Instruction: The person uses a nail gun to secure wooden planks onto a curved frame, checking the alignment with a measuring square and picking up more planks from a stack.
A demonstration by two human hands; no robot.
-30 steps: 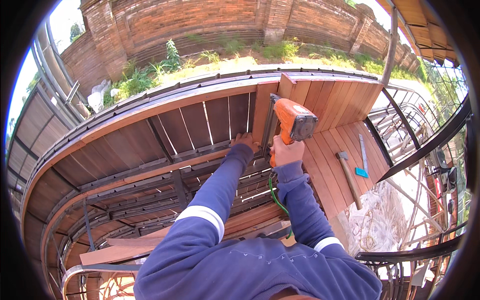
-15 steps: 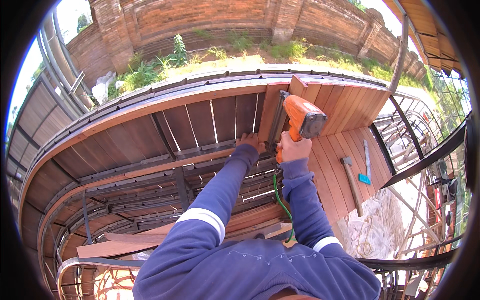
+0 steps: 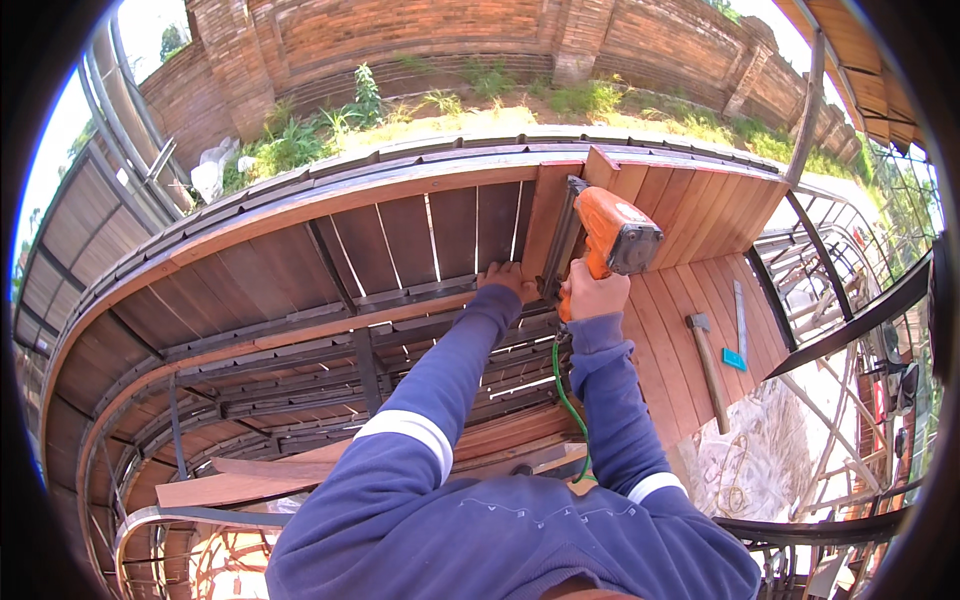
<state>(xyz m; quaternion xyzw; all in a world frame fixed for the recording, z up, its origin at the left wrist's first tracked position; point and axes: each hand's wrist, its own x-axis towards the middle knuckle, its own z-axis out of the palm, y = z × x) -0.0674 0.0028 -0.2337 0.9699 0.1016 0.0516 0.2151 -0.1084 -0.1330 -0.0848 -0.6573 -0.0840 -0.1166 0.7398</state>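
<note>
My right hand (image 3: 598,293) is closed around the grip of an orange nail gun (image 3: 612,225), its long dark nose and magazine angled against the slatted panel. A green hose (image 3: 562,375) runs down from the tool toward my body. At the lower end of a reddish wooden board (image 3: 546,215), my left hand (image 3: 508,280) has its fingers bent and pressed against the wood. That board stands at the left end of the panelled section, beside the nail gun. The nail gun's tip reaches near the board's upper end; the exact contact point is too small to make out.
Fitted boards (image 3: 690,210) continue to the right. A hatchet (image 3: 712,375) and a try square with a blue handle (image 3: 736,330) lie on the wooden seat (image 3: 665,340). Loose planks (image 3: 250,485) rest at lower left. Dark metal framing (image 3: 365,365) curves around; a brick wall (image 3: 420,40) stands beyond.
The whole view has shifted slightly. Both hands and the nail gun hold nearly the same places against the panel.
</note>
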